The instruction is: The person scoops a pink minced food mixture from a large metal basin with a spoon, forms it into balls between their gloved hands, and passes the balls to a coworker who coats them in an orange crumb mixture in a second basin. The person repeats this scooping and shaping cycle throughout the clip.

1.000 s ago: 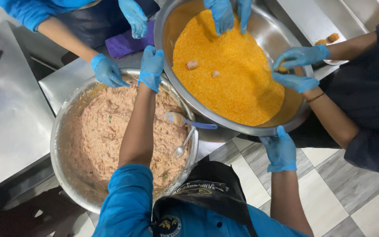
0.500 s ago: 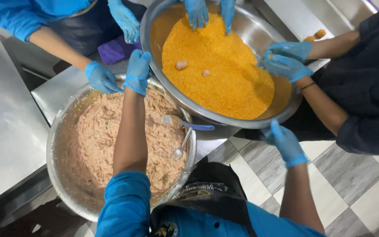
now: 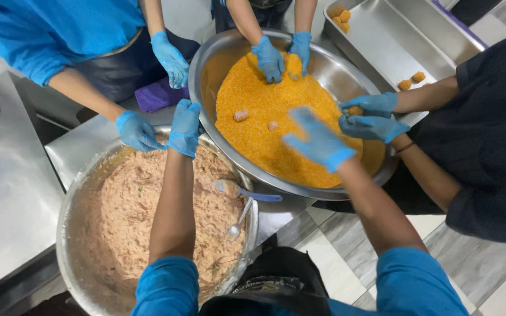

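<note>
My left hand [image 3: 184,126], in a blue glove, hovers at the far rim of a big steel bowl [image 3: 60,234] full of pinkish minced mixture [image 3: 118,222], close to another person's gloved hand [image 3: 139,131]. Its fingers are bunched together, and whether they hold anything is hidden. My right hand [image 3: 317,140], gloved and blurred, is spread open and holds nothing. It is over the orange crumbs [image 3: 265,88] in a second steel bowl [image 3: 206,58]. Two pale uncoated balls [image 3: 240,115] lie on the crumbs.
Other people's gloved hands work in the crumb bowl from the far side [image 3: 269,58] and from the right [image 3: 373,104]. Two spoons [image 3: 238,219] rest in the mince. A steel tray [image 3: 382,41] with coated balls [image 3: 411,81] stands at the back right. Tiled floor [image 3: 346,251] lies below.
My right hand has risen from beside the floor at the lower right to over the crumb bowl. My left hand stays at the bowl rim. The view has shifted down.
</note>
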### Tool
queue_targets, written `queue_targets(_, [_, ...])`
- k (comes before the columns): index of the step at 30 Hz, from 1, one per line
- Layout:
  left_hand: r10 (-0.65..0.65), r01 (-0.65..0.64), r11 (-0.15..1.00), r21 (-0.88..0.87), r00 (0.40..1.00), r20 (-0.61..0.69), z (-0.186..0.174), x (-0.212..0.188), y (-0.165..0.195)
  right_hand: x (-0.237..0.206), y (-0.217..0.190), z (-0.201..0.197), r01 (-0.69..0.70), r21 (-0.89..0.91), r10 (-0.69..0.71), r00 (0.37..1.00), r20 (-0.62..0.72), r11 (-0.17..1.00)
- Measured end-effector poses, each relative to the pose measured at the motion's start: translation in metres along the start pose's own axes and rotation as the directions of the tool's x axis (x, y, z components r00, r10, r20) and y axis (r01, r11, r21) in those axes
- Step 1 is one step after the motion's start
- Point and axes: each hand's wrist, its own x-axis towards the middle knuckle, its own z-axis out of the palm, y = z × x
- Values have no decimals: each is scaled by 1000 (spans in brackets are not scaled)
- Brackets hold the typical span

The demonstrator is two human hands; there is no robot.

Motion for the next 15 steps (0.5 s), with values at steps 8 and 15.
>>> queue_targets(8, [21,-17,998,-57,998,62,-2,5,-3,-229,87,45,-412,543,681,424,-597,732])
queue_targets(15, [-19,8,988,155,997,71,11,0,-17,-227,115,85,-41,998,905,420,69,-57])
